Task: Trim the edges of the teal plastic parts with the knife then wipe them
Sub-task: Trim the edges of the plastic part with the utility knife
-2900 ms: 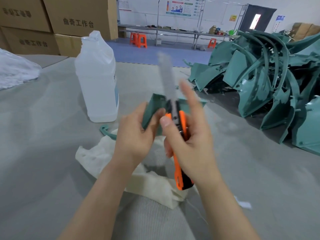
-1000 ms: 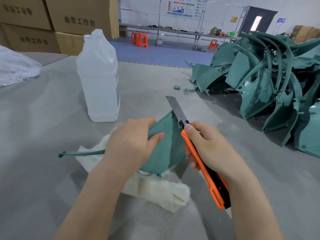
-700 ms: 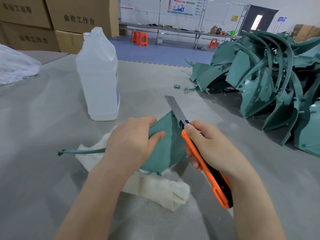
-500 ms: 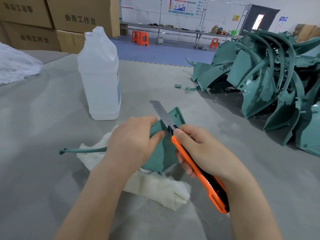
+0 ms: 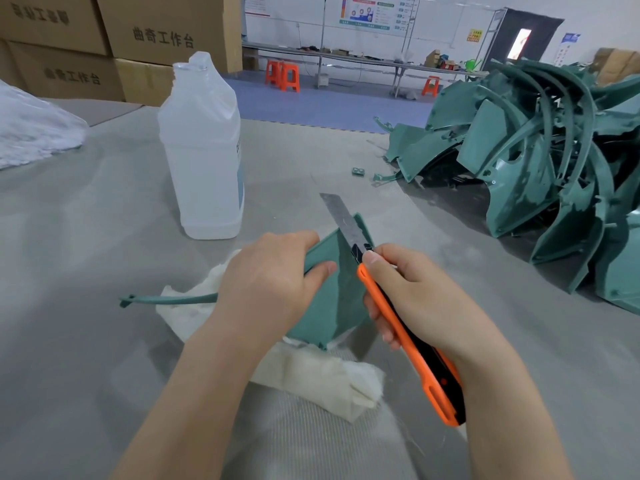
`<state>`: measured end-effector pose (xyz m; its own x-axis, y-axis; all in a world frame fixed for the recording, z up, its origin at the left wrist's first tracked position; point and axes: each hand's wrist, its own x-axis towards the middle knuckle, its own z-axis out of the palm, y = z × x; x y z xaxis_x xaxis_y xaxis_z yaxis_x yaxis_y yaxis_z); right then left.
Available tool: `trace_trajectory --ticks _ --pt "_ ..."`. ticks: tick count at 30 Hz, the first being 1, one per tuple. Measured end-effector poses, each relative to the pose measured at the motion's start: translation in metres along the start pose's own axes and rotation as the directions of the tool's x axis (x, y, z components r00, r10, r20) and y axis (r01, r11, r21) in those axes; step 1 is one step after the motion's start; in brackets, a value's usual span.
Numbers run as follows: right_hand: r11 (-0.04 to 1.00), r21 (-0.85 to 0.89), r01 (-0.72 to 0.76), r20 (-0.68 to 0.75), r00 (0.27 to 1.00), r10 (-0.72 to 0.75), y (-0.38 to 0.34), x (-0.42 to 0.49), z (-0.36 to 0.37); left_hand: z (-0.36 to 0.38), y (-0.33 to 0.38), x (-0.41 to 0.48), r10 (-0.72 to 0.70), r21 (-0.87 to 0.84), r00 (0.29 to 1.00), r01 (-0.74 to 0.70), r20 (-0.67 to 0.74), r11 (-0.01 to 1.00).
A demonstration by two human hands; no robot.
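A: Where is the teal plastic part (image 5: 337,299) being worked on?

B: At the middle of the grey counter (image 5: 86,237), toward the near edge, lifted a little above a crumpled white cloth (image 5: 322,372). The left hand (image 5: 273,282) holds it, its grip pressed together on the part's left side with the thumb lying across the flat face. A thin curved strip of the same part sticks out left past the hand, over the cloth.

A: And the knife?

B: The right hand (image 5: 412,299) has its grip wrapped around the orange utility knife (image 5: 405,327), thumb pressing on top near the blade's base. The blade is extended and lies along the part's upper right edge, pointing toward the counter's far edge. The handle's end sticks out behind the wrist.

A: What else is on the counter?

B: A translucent plastic bottle (image 5: 204,157) stands upright, uncapped, beyond the left hand, well apart from the part. A pile of teal parts (image 5: 536,161) fills the right side. A small teal scrap (image 5: 358,171) lies just left of that pile. A white heap (image 5: 34,133) sits at the left edge, with cardboard boxes (image 5: 145,32) stacked behind the far left corner.
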<state>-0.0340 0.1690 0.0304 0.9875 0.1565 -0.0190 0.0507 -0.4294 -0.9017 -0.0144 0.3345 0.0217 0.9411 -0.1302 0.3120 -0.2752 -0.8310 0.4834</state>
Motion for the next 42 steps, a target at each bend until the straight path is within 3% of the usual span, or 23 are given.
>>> trace_trajectory --ticks 7,11,14,17,19,23,24,26,29,31,33,35,36,37,39,42 --pt "0.999 -0.042 0.031 0.059 0.998 -0.028 -0.004 -0.002 0.004 0.0 -0.002 0.001 0.029 -0.007 0.999 -0.029 -0.027 1.0" --pt "0.997 0.049 0.064 0.094 0.993 -0.068 -0.004 -0.004 0.004 0.0 -0.002 -0.001 0.044 -0.033 0.999 -0.045 -0.029 0.998" --pt "0.942 0.292 0.166 -0.163 0.979 -0.123 -0.004 -0.002 0.001 -0.001 -0.002 -0.001 0.015 -0.028 1.0 -0.016 -0.02 0.999" --pt "0.928 0.24 0.287 -0.498 0.857 -0.136 0.002 0.006 -0.002 -0.002 0.0 -0.001 0.01 0.018 1.0 -0.01 -0.029 1.0" --pt "0.937 0.203 0.283 -0.534 0.834 -0.136 0.008 0.012 0.0 -0.001 0.002 -0.001 0.037 0.021 0.998 -0.036 -0.043 0.999" --pt "0.962 0.162 0.222 -0.452 0.883 -0.128 0.014 0.024 0.01 0.002 0.002 -0.001 0.098 -0.008 0.995 -0.098 -0.026 0.995" --pt "0.959 0.161 0.234 -0.469 0.873 -0.134 0.015 0.027 0.012 0.003 0.0 0.0 0.105 -0.045 0.993 -0.107 -0.053 0.993" --pt "0.94 0.218 0.263 -0.549 0.829 -0.104 0.016 0.031 0.01 0.004 -0.005 0.001 0.128 -0.116 0.958 -0.162 -0.258 0.98" --pt "0.861 0.413 0.298 -0.659 0.75 0.056 0.019 0.033 -0.002 0.001 -0.009 0.005 0.064 -0.175 0.775 -0.222 -0.629 0.959" --pt "0.758 0.559 0.336 -0.669 0.723 0.174 0.024 0.032 -0.01 0.002 -0.01 0.006 -0.041 -0.271 0.705 -0.217 -0.708 0.938" --pt "0.646 0.659 0.386 -0.663 0.703 0.256 0.027 0.032 -0.015 0.005 -0.011 0.009 -0.245 -0.478 0.743 -0.113 -0.623 0.871" --pt "0.585 0.692 0.423 -0.663 0.692 0.283 0.029 0.032 -0.016 0.01 -0.01 0.013 -0.442 -0.718 0.822 0.06 -0.359 0.693" --pt "0.579 0.692 0.43 -0.665 0.692 0.281 0.03 0.033 -0.015 0.013 -0.008 0.015 -0.465 -0.814 0.867 0.135 -0.179 0.565" --pt "0.58 0.689 0.435 -0.668 0.693 0.273 0.03 0.033 -0.013 0.017 -0.005 0.015 -0.416 -0.867 0.909 0.187 -0.026 0.462" --pt "0.594 0.679 0.431 -0.664 0.706 0.246 0.028 0.034 -0.008 0.026 0.005 0.011 -0.24 -0.906 0.964 0.2 0.114 0.374" --pt "0.631 0.67 0.391 -0.626 0.755 0.197 0.024 0.034 0.001 0.039 0.012 0.009 -0.113 -0.942 0.992 0.088 0.054 0.325"
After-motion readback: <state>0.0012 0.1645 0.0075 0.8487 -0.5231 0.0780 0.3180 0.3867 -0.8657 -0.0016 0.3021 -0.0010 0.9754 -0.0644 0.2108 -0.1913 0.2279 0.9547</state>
